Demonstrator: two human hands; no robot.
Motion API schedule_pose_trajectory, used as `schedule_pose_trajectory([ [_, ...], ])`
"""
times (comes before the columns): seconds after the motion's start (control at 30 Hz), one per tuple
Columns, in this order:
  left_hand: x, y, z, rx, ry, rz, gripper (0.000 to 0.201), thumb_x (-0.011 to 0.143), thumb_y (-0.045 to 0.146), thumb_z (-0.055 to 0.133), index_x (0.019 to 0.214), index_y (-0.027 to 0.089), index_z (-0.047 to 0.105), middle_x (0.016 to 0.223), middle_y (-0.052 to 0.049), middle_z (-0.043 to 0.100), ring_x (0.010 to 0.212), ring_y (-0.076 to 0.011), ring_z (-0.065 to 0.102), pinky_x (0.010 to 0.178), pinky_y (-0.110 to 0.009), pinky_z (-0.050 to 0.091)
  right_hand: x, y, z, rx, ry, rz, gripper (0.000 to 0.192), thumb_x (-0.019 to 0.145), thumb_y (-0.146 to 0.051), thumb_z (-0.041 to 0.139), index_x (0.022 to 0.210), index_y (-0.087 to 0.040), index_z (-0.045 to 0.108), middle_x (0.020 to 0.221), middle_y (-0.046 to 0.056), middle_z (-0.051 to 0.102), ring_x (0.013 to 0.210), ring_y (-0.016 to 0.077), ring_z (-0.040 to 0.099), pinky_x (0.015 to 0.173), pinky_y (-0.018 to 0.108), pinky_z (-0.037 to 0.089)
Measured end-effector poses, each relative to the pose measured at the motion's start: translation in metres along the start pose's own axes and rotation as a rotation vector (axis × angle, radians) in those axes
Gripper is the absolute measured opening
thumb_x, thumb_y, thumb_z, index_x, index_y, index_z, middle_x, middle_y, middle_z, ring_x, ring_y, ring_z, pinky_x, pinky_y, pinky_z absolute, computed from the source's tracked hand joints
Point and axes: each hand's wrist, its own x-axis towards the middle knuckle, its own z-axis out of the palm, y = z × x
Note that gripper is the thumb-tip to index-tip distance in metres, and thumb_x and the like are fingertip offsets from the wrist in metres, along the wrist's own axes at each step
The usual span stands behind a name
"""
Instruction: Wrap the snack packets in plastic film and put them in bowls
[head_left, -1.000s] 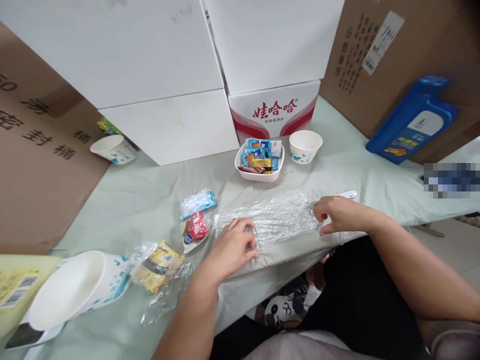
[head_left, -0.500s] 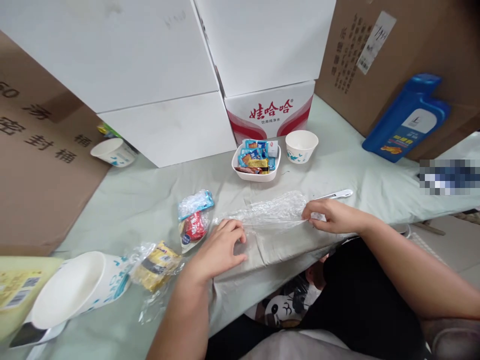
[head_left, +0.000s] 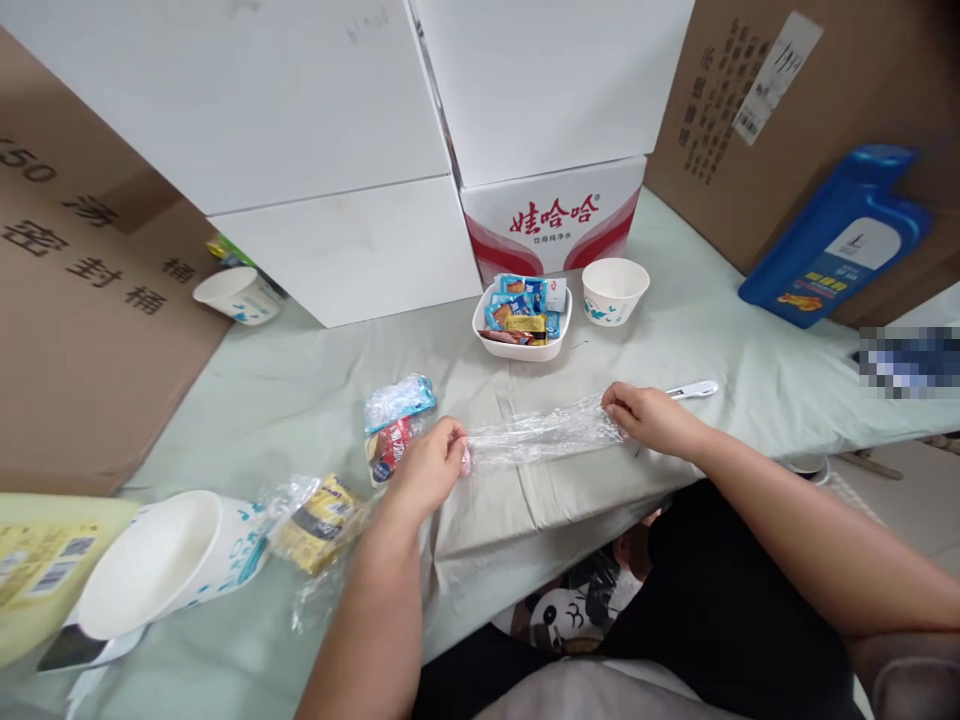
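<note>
A strip of clear plastic film [head_left: 536,436] stretches between my two hands, low over the cloth. My left hand [head_left: 435,462] pinches its left end, fingers closed, with a small pink bit showing under the fingertips. At the other end my right hand [head_left: 649,418] grips the film between thumb and fingers. Beside my left hand lie a red wrapped snack packet [head_left: 391,448], partly covered by the hand, and a blue packet [head_left: 400,402] with crumpled clear film on it. Behind my right hand a white-handled utility knife [head_left: 697,389] is partly hidden.
A white bowl of snack packets [head_left: 517,350] and a paper cup [head_left: 615,292] stand before the white carton [head_left: 553,215]. A yellow packet in film [head_left: 321,525] and a tipped paper tub [head_left: 225,565] lie left. A blue bottle [head_left: 832,240] leans against the brown box [head_left: 720,100] at right.
My left hand has closed on the film's left end, having been loosely spread beside it. The film is drawn into a narrower strip, and my right hand has shifted slightly. The view has moved a little.
</note>
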Motion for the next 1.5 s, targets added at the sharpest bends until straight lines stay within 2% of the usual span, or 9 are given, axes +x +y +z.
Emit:
schedule_pose_trajectory([
  [0.2,0.000,0.013,0.002,0.281,0.086,-0.053,0.016,0.089,0.022,0.041,0.093,0.021,0.057,0.071,-0.002,0.067,0.071,-0.0212,0.064,0.065,-0.030,0.041,0.009,-0.006,0.012,-0.285,0.117,0.045,0.021,0.096,-0.027,0.037,0.103,-0.020,0.056,0.086,0.007,0.072,0.075,0.0218,0.064,0.065,0.029,0.037],
  [0.5,-0.005,0.020,0.017,0.490,0.233,-0.086,0.018,0.091,0.023,0.045,0.094,0.018,0.062,0.092,-0.011,0.066,0.082,-0.0258,0.064,0.069,-0.034,0.045,0.015,-0.024,0.023,-0.553,0.090,0.140,0.027,0.099,-0.030,0.034,0.107,-0.014,0.054,0.097,0.016,0.068,0.080,0.0258,0.065,0.067,0.033,0.043],
  [0.7,-0.018,0.033,0.026,0.381,0.504,0.231,0.019,0.092,0.020,0.046,0.097,0.018,0.064,0.103,-0.012,0.062,0.101,-0.0283,0.056,0.091,-0.041,0.043,0.015,-0.014,0.024,-0.577,0.221,-0.037,0.032,0.096,-0.037,0.045,0.109,-0.012,0.059,0.107,0.018,0.061,0.103,0.0307,0.055,0.087,0.038,0.041],
  [0.87,-0.022,0.045,0.048,0.355,0.245,0.278,0.024,0.092,0.026,0.050,0.111,0.019,0.063,0.105,-0.011,0.062,0.098,-0.0274,0.055,0.084,-0.040,0.047,0.013,-0.011,0.016,-0.464,0.095,-0.090,0.022,0.092,-0.028,0.051,0.106,-0.014,0.061,0.102,0.014,0.065,0.098,0.0269,0.057,0.087,0.036,0.040],
  [1.0,-0.021,0.048,0.054,0.413,0.298,0.243,0.031,0.090,0.026,0.053,0.119,0.016,0.061,0.119,-0.016,0.057,0.112,-0.0352,0.049,0.091,-0.051,0.044,0.003,-0.015,0.002,-0.293,-0.045,-0.087,0.010,0.087,-0.019,0.051,0.084,-0.018,0.060,0.089,0.008,0.068,0.085,0.0220,0.061,0.075,0.031,0.041],
  [1.17,-0.037,0.061,0.073,0.177,0.250,0.588,0.039,0.090,0.038,0.055,0.123,0.018,0.057,0.116,-0.014,0.060,0.112,-0.0306,0.053,0.099,-0.049,0.043,-0.016,-0.020,-0.011,0.179,-0.220,-0.058,0.002,0.083,-0.022,0.052,0.082,-0.021,0.050,0.068,-0.001,0.065,0.063,0.0155,0.061,0.060,0.026,0.042],
  [1.27,-0.047,0.070,0.095,0.127,0.176,0.683,0.070,0.080,0.050,0.065,0.136,0.013,0.045,0.126,-0.018,0.056,0.118,-0.0358,0.050,0.101,-0.053,0.041,-0.026,-0.027,-0.013,0.475,-0.461,-0.136,0.013,0.081,-0.023,0.056,0.087,-0.022,0.045,0.071,-0.003,0.065,0.061,0.0132,0.061,0.055,0.024,0.042],
  [1.37,-0.051,0.072,0.104,0.075,0.130,0.667,0.050,0.086,0.031,0.056,0.133,0.014,0.049,0.119,-0.016,0.061,0.112,-0.0333,0.053,0.096,-0.052,0.044,-0.028,-0.028,-0.017,0.590,-0.665,-0.265,0.028,0.081,-0.031,0.063,0.101,-0.020,0.047,0.078,-0.001,0.066,0.065,0.0124,0.061,0.058,0.023,0.044],
  [1.5,-0.048,0.072,0.092,-0.148,0.050,0.669,0.033,0.087,0.015,0.042,0.112,0.018,0.062,0.094,-0.010,0.067,0.092,-0.0251,0.059,0.085,-0.043,0.048,-0.021,-0.018,-0.025,0.499,-0.506,-0.439,0.076,0.069,-0.052,0.076,0.130,-0.018,0.045,0.107,0.008,0.065,0.095,0.0202,0.062,0.084,0.035,0.049],
])
